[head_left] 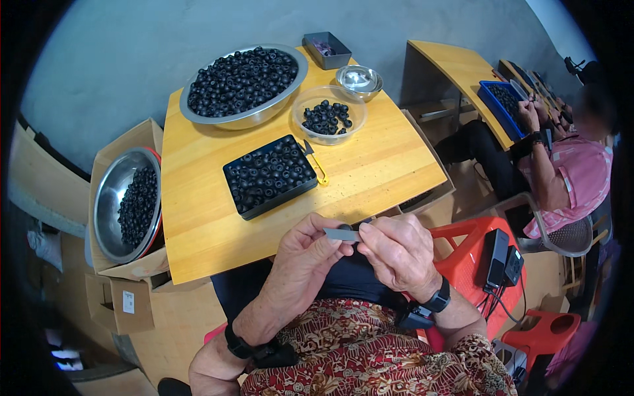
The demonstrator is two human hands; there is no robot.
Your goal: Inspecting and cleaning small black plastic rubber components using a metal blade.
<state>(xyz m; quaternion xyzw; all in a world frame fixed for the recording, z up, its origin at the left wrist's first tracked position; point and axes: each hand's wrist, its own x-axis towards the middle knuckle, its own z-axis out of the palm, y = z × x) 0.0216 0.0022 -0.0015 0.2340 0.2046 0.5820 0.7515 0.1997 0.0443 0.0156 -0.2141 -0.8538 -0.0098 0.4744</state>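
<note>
Nearest the camera, both hands meet above the person's lap, just short of the counter's (198, 218) near edge. The left hand (300, 261) comes in from the lower edge with the wrist bent inward; its grip is closed, thumb and forefinger pinching one end of a small flat grey strip (341, 233). The right hand (396, 254) mirrors it, fingers curled, thumb and forefinger closed on the other end of the strip. A small dark round piece (346, 228) sits at the strip's upper edge between the two grips; whether it is seated on the strip or only touching it cannot be told. Each wrist carries a dark band.

Judged from this pose, the step in hand is fitting or working one round piece on the strip. The next move calls for a steady pinch on both ends and fine fingertip control, since the piece is small and could slip into the lap.

On the counter, just beyond the hands, a black rectangular tray (269, 175) holds many round black pieces. A small yellow-handled tool (317, 165) lies beside its right edge. Farther on stand a clear bowl (329, 115) with a few pieces, a large steel bowl (243, 84) heaped with them, a small empty steel bowl (358, 80) and a grey bin (326, 49). To the left, another steel bowl (125, 201) rests in a cardboard box (119, 148).

At the far right, another person (568, 178) works at a separate counter.
</note>
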